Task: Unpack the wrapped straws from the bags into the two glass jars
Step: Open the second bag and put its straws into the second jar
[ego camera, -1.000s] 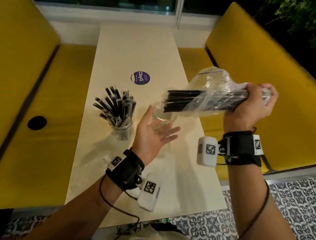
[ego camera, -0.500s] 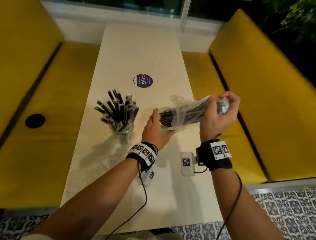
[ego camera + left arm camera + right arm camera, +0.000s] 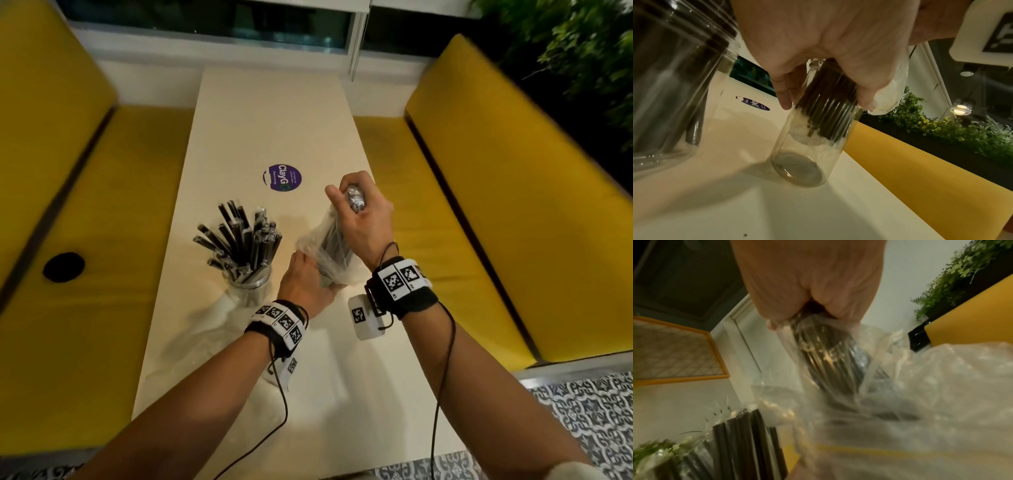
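One glass jar (image 3: 247,288) stands left of centre on the table, full of black wrapped straws (image 3: 241,236). My left hand (image 3: 303,279) grips the second glass jar (image 3: 807,151) near its mouth and holds it tilted, its base on the table. My right hand (image 3: 359,209) grips the top of a clear plastic bag of black straws (image 3: 330,245) and holds it upright over that jar. In the left wrist view the lower ends of the straws (image 3: 826,105) sit inside the jar's mouth. The right wrist view shows the bag (image 3: 830,356) crumpled below my fist.
The cream table (image 3: 274,120) carries a round purple sticker (image 3: 282,178) beyond the jars. Clear plastic (image 3: 195,339) lies on the table near the full jar. Yellow benches (image 3: 496,192) run along both sides, and the left bench has a dark round hole (image 3: 63,267).
My right hand swung the bag from level to upright and lowered it to the second jar. My left hand went from open beside the jar to gripping it.
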A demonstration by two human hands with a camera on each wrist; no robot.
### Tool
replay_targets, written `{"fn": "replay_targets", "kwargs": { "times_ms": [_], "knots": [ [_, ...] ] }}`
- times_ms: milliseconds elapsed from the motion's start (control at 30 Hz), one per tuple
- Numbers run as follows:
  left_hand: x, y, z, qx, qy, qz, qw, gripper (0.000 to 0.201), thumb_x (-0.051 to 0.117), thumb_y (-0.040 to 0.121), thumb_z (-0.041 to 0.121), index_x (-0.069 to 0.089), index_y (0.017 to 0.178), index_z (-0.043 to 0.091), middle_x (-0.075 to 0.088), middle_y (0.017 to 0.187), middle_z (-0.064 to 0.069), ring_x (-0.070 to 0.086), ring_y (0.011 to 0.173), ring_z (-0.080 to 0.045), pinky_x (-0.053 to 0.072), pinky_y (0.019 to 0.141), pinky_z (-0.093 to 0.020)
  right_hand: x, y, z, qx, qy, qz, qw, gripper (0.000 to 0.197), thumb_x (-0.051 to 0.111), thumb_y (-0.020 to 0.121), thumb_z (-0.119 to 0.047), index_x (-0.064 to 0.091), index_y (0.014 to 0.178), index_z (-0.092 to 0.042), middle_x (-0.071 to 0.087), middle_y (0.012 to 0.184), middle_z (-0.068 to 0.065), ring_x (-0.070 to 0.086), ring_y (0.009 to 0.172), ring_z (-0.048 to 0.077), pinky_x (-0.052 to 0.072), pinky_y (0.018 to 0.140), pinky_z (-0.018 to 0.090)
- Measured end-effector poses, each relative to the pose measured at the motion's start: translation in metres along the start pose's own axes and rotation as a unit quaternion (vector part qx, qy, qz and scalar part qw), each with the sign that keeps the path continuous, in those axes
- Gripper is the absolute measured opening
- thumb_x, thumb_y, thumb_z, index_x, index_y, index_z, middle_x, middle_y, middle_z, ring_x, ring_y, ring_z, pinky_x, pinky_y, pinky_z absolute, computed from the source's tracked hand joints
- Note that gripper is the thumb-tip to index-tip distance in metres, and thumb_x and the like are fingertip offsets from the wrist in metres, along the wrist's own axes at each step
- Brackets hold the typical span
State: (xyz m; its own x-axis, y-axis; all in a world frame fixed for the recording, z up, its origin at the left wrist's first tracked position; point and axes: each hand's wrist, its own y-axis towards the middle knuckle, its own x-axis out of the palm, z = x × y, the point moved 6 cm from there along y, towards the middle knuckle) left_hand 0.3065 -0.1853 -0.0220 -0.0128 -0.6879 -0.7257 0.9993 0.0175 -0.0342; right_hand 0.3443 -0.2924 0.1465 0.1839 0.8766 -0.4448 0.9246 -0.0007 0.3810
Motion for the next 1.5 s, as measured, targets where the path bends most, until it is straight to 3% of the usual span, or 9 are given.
{"fn": "replay_targets", "kwargs": {
  "times_ms": [200,400,700,900,1033,1100,1200,1300,1500],
  "knots": [
    [-0.007,0.003,-0.004,-0.020,0.011,-0.009,1.000,0.091,0.077,0.079,0.050,0.038,0.152,0.012,0.053,0.144,-0.006,0.058,0.131,-0.025,0.046,0.109,-0.031,0.015,-0.003,0.005,0.012,-0.151,-0.223,0.963,0.060,0.063,0.076,-0.038,0.040,0.128,-0.020,0.055,0.118,0.007,0.057,0.105,0.032,0.054,0.089,0.052],
    [-0.002,0.002,-0.012,-0.042,0.000,-0.035,0.999,0.102,0.084,0.075,0.052,0.032,0.153,0.013,0.048,0.149,-0.003,0.057,0.133,-0.023,0.041,0.107,-0.025,-0.006,0.000,-0.005,-0.072,-0.171,-0.109,0.977,0.051,0.068,0.097,-0.032,0.046,0.141,-0.017,0.054,0.127,0.008,0.053,0.107,0.016,0.048,0.088,0.019],
    [-0.003,0.001,-0.013,-0.050,-0.007,-0.027,0.998,0.103,0.084,0.085,0.039,0.027,0.161,-0.001,0.040,0.162,-0.021,0.048,0.144,-0.038,0.043,0.114,-0.043,-0.012,-0.009,-0.009,-0.073,-0.159,-0.079,0.981,0.037,0.055,0.098,-0.018,0.056,0.135,-0.019,0.045,0.129,0.010,0.050,0.122,0.025,0.053,0.098,0.037],
    [0.009,0.007,-0.020,-0.041,-0.047,-0.029,0.998,0.109,0.069,0.068,0.074,0.028,0.157,0.027,0.048,0.148,0.009,0.054,0.132,-0.013,0.037,0.110,-0.020,-0.024,-0.002,-0.013,-0.082,-0.148,-0.038,0.985,0.034,0.069,0.096,-0.017,0.064,0.129,-0.017,0.053,0.125,0.008,0.063,0.102,0.024,0.044,0.088,0.004],
    [0.000,0.001,-0.018,-0.056,-0.075,-0.032,0.995,0.108,0.085,0.068,0.057,0.029,0.156,0.026,0.052,0.148,0.007,0.058,0.130,-0.015,0.048,0.113,-0.032,-0.008,-0.014,-0.005,-0.051,-0.201,-0.215,0.954,0.088,0.084,0.081,-0.052,0.038,0.155,-0.034,0.047,0.146,0.012,0.051,0.129,0.029,0.046,0.105,0.037],
    [0.000,-0.002,-0.023,-0.077,-0.100,-0.034,0.991,0.109,0.091,0.062,0.046,0.032,0.152,0.028,0.059,0.143,0.005,0.065,0.124,-0.016,0.053,0.107,-0.030,-0.002,-0.022,0.003,-0.028,-0.217,-0.259,0.941,0.092,0.090,0.078,-0.037,0.039,0.154,-0.035,0.053,0.143,0.012,0.058,0.124,0.029,0.050,0.104,0.036],
    [-0.004,0.000,-0.018,-0.059,-0.129,-0.031,0.989,0.105,0.091,0.059,0.053,0.038,0.147,0.029,0.061,0.137,0.004,0.066,0.123,-0.019,0.059,0.102,-0.037,-0.011,-0.015,-0.001,-0.060,-0.200,-0.168,0.963,0.060,0.084,0.082,-0.017,0.058,0.135,-0.024,0.068,0.123,0.007,0.066,0.107,0.025,0.060,0.094,0.041],
    [-0.011,0.001,-0.007,-0.005,-0.090,-0.014,0.996,0.105,0.088,0.069,0.060,0.039,0.153,0.021,0.051,0.137,-0.001,0.056,0.128,-0.021,0.052,0.107,-0.039,-0.030,-0.007,-0.005,-0.072,-0.170,-0.030,0.982,0.049,0.079,0.086,-0.015,0.059,0.131,-0.024,0.065,0.124,0.002,0.061,0.109,0.014,0.050,0.094,0.014],
    [-0.018,0.000,-0.003,0.019,-0.112,-0.004,0.994,0.109,0.091,0.067,0.060,0.036,0.154,0.026,0.052,0.137,0.001,0.053,0.131,-0.020,0.049,0.110,-0.037,-0.046,-0.008,-0.014,-0.092,-0.152,0.032,0.984,0.043,0.078,0.092,-0.026,0.062,0.130,-0.017,0.067,0.128,-0.001,0.060,0.113,0.009,0.047,0.098,0.015]
  ]
}}
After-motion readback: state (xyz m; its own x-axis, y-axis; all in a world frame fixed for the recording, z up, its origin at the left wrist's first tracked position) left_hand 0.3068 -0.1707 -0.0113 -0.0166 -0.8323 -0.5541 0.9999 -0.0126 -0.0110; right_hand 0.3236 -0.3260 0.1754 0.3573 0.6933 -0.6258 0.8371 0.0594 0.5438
